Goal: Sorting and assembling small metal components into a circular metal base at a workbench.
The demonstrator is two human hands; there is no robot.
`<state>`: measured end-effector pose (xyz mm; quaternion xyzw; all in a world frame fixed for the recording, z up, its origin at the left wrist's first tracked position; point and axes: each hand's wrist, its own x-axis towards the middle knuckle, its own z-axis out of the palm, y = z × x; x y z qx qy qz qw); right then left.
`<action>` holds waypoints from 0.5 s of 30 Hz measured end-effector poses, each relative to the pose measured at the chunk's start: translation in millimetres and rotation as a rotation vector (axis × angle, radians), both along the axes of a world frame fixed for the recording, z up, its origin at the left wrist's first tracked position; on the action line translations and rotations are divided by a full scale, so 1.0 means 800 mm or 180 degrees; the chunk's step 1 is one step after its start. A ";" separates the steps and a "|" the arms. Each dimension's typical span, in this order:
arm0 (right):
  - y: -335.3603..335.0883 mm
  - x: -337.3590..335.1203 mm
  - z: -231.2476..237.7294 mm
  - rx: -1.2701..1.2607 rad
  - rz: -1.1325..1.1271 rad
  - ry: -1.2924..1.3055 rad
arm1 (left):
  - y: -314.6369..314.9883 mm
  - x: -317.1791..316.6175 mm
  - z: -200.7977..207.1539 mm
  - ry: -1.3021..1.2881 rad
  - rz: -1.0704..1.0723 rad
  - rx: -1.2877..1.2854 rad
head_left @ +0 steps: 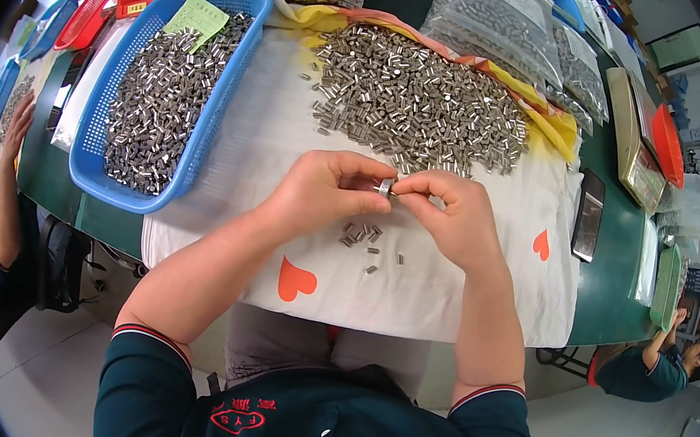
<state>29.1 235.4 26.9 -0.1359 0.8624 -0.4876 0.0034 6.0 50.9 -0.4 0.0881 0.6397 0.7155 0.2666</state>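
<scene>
The left hand (332, 188) pinched a small, shiny, rounded metal piece (385, 187) above the soft white cloth (418, 301); the right hand (453, 215) met its side, grip unclear. Beyond lay heaped smooth metal cylinders (422, 96).

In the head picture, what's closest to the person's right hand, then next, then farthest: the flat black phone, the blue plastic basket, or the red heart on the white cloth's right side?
From the right hand:
1. Red printed heart, to its right.
2. Flat black rectangular phone, farther right.
3. Blue plastic basket, over on the left.
</scene>
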 end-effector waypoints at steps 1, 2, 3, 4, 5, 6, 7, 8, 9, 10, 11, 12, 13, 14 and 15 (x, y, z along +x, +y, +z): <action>0.000 -0.002 0.002 0.0028 -0.0053 -0.0248 | 0.001 0.001 0.004 -0.0136 -0.0145 -0.0104; 0.001 -0.003 0.003 0.0056 -0.0105 -0.0496 | 0.002 0.003 0.002 -0.0137 -0.0151 -0.0100; 0.005 -0.004 0.003 0.0060 -0.0110 -0.0497 | 0.002 0.004 0.000 -0.0079 -0.0234 -0.0115; 0.011 -0.005 0.004 -0.0168 -0.0138 -0.0673 | 0.003 0.005 -0.001 -0.0017 -0.0310 -0.0126; 0.015 -0.007 0.003 -0.0396 -0.0164 -0.0849 | 0.004 0.006 0.000 -0.0013 -0.0306 -0.0118; 0.012 -0.010 -0.001 -0.0388 -0.0161 -0.0846 | 0.004 0.007 0.002 0.0167 -0.0424 -0.0295; 0.006 -0.013 -0.008 0.0060 -0.0320 -0.0305 | 0.004 0.008 0.005 0.0348 -0.0539 -0.0481; 0.000 -0.016 -0.017 0.0515 -0.0494 0.0231 | 0.004 0.008 0.005 0.0347 -0.0552 -0.0470; -0.004 -0.019 -0.026 0.0525 -0.0507 0.0228 | 0.004 0.007 0.005 0.0398 -0.0605 -0.0460; -0.010 -0.023 -0.033 0.1039 -0.0497 0.0759 | 0.003 0.008 0.007 0.0448 -0.0648 -0.0459; -0.014 -0.024 -0.037 0.1552 -0.0483 0.1290 | 0.002 0.008 0.008 0.0445 -0.0652 -0.0458; -0.016 -0.023 -0.037 0.1553 -0.0486 0.1286 | 0.001 0.008 0.009 0.0362 -0.0627 -0.0474; -0.018 -0.022 -0.037 0.1586 -0.0485 0.1229 | 0.001 0.007 0.010 0.0287 -0.0588 -0.0490; -0.019 -0.022 -0.037 0.1619 -0.0485 0.1171 | 0.001 0.005 0.010 0.0292 -0.0578 -0.0491; -0.019 -0.022 -0.037 0.1617 -0.0479 0.1179 | 0.001 0.004 0.009 0.0178 -0.0477 -0.0302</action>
